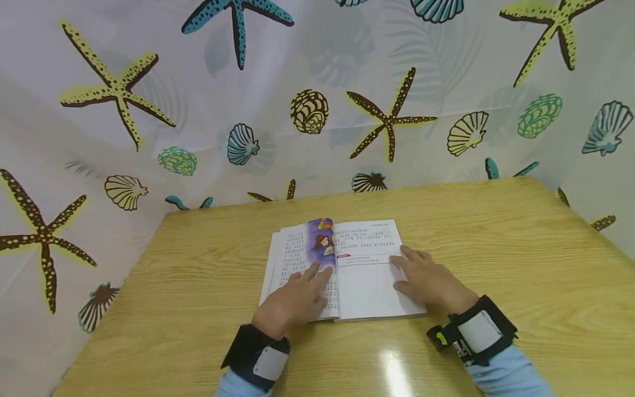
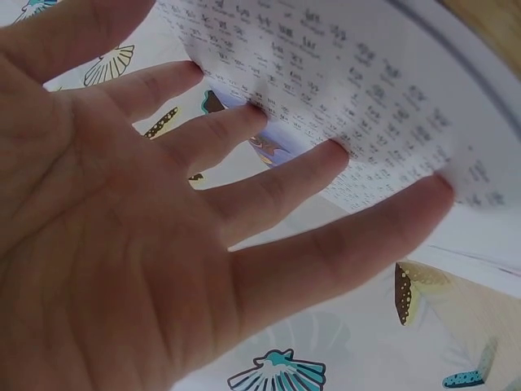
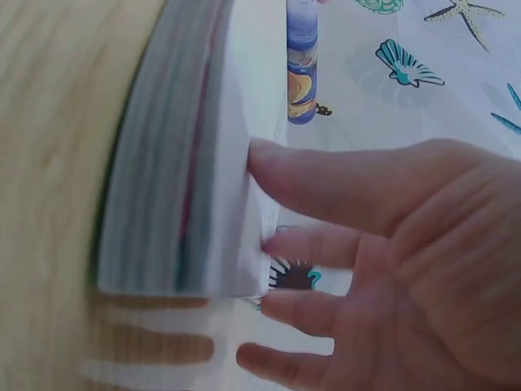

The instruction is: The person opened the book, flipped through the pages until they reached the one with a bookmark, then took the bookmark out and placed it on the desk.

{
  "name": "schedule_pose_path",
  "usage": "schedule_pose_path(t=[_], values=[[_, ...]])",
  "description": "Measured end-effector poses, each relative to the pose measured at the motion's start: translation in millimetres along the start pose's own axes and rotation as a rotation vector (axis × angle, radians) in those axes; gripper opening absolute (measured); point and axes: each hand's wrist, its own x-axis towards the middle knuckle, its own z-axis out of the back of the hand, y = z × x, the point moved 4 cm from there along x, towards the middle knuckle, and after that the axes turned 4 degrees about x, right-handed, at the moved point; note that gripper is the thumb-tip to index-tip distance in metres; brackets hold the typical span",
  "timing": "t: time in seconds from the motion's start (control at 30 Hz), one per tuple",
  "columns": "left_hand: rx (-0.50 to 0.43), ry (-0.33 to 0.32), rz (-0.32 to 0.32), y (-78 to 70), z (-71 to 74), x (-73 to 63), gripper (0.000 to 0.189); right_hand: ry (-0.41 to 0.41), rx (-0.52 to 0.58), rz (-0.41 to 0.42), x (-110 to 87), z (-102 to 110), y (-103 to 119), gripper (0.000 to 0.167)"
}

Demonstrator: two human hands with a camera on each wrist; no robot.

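Note:
An open book (image 1: 367,292) lies on the wooden table, printed text on both pages and a purple picture of a girl (image 1: 322,242) by the fold. My left hand (image 1: 296,300) rests on the left page near the fold, its fingers spread. In the left wrist view the fingertips (image 2: 440,186) press on the printed page. Along the right page's outer edge lies my right hand (image 1: 431,280). The right wrist view shows its thumb (image 3: 326,179) and fingertips touching the page by the book's thick edge (image 3: 163,163), with nothing pinched between them.
The wooden table (image 1: 496,237) extends around the book on all sides. Behind it hangs a white cloth (image 1: 278,71) printed with starfish and shells. Each wrist wears a black strap (image 1: 255,355) over a light blue sleeve (image 1: 511,372).

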Motion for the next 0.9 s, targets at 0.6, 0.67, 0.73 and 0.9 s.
schedule_pose_path(t=[0.6, 0.67, 0.73, 0.9], values=[[0.011, -0.006, -0.016, 1.1, -1.5, 0.3, 0.057, -0.071, -0.051, -0.007, 3.1, 3, 2, 0.065], [0.012, -0.007, -0.016, 1.2, -1.8, 0.4, 0.057, -0.152, -0.089, 0.051, 3.0, 4, 7, 0.054], [0.012, -0.007, -0.017, 1.1, -1.8, 0.3, 0.057, -0.234, -0.119, 0.1, 2.4, 5, 9, 0.043], [0.018, -0.009, -0.028, 0.4, -0.7, -0.3, 0.057, -0.318, -0.129, 0.141, 2.8, 5, 6, 0.033]])
